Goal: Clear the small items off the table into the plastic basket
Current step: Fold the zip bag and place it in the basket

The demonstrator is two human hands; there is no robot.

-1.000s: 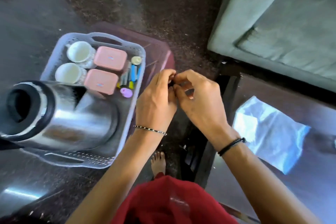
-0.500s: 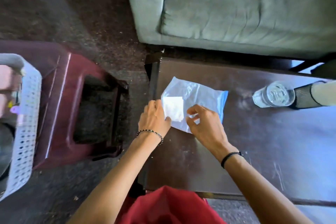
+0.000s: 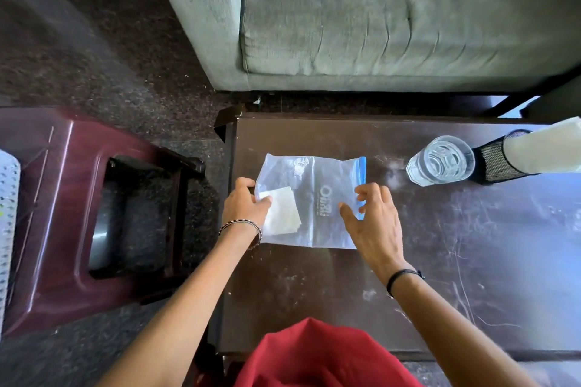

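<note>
A clear zip bag (image 3: 317,198) with a blue strip lies flat on the dark table (image 3: 408,261), with a white folded paper (image 3: 283,214) inside at its left end. My left hand (image 3: 243,204) rests on the bag's left edge, thumb on the white paper. My right hand (image 3: 374,217) hovers over the bag's right end by the blue strip, fingers spread and curled. The plastic basket (image 3: 8,214) shows only as a white perforated edge at the far left, on a maroon stool (image 3: 63,214).
A glass of water (image 3: 440,160) stands on the table's far right, beside a black mesh holder (image 3: 496,157) with a white roll (image 3: 547,148). A grey-green sofa (image 3: 377,16) runs along the table's far side. Dark floor lies between stool and table.
The view swung right from the basket to the table. Both hands came to the zip bag; my right hand then slid from the bag's middle to its right end.
</note>
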